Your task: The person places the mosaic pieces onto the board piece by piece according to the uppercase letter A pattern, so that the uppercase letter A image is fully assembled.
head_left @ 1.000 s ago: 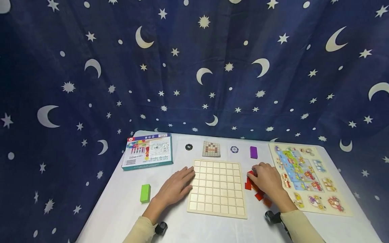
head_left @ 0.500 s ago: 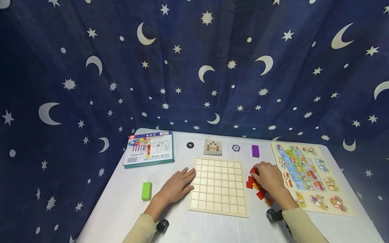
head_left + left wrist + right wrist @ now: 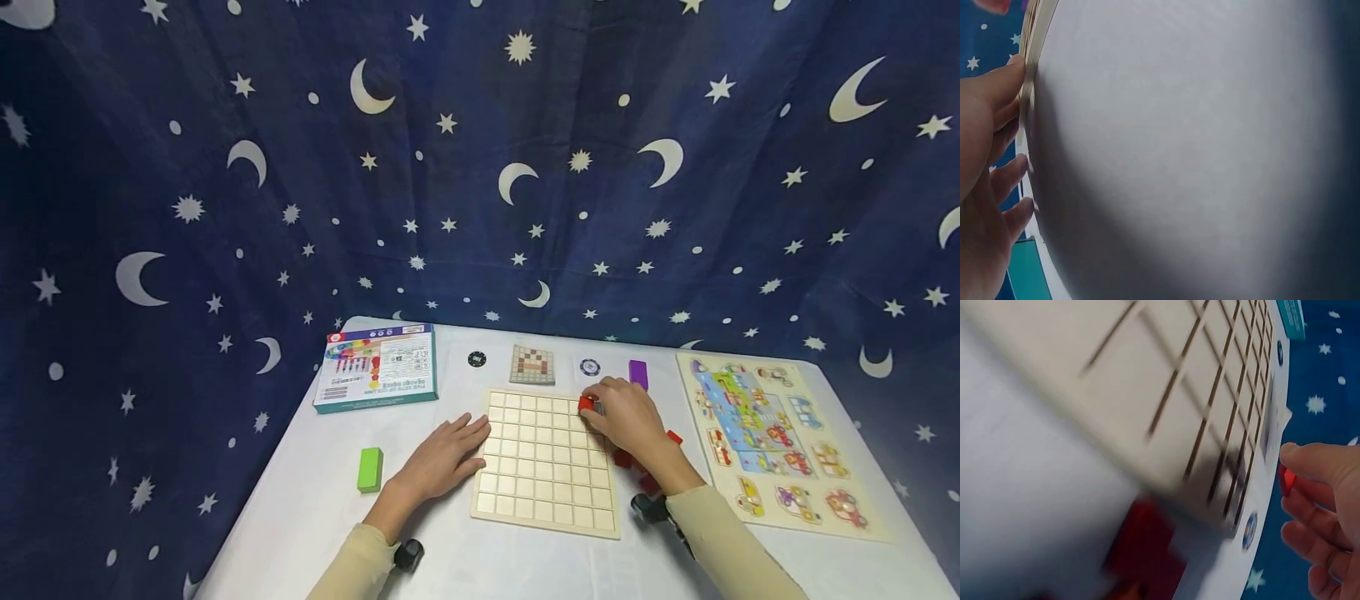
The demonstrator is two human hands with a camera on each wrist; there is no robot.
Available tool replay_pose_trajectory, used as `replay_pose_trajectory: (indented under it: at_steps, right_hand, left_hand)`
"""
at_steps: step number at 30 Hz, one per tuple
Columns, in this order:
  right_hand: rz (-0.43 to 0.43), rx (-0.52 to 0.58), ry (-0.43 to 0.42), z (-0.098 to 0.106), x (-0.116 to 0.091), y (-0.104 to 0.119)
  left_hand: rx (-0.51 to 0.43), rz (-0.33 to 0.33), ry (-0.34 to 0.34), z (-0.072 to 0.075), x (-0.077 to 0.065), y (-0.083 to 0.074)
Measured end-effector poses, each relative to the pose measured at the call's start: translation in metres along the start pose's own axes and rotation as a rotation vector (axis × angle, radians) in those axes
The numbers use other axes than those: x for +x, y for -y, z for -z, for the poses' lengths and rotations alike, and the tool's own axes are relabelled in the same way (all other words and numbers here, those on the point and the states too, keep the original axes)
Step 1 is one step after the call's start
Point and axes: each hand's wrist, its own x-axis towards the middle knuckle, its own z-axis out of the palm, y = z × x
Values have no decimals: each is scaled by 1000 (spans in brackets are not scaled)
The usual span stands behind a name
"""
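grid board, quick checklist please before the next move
1. Red block pinched in right hand: ok.
2. Red block set down on board: not ok, it is held above.
3. Left hand touching the board's left edge: ok.
4. Pattern card uncovered: ok.
5. Board free under right hand: cannot tell, partly hidden.
6. Loose red blocks in full view: not ok, the right arm partly covers them.

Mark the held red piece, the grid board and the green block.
Red piece (image 3: 1287, 481), right wrist view: its exposed side.
Grid board (image 3: 546, 462), head view: bare squares near its middle.
Green block (image 3: 370, 470), head view: its visible middle.
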Motion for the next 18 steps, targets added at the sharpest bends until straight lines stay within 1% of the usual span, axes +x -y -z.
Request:
replay_pose_trajectory:
  at_steps: [3, 7, 13, 18]
  right_hand:
    - [33, 10, 1, -3, 11, 13]
    - [68, 25, 17, -11, 22, 26]
    - [100, 40, 21, -25, 31, 36]
    - [99, 58, 39, -32, 35, 40]
  left_hand:
    - [-8, 3, -2, 1, -1, 0]
    - [-4, 7, 5, 0, 0, 0]
    - [2, 21, 9, -2, 1, 1]
    - [6, 28, 5, -1, 0, 1]
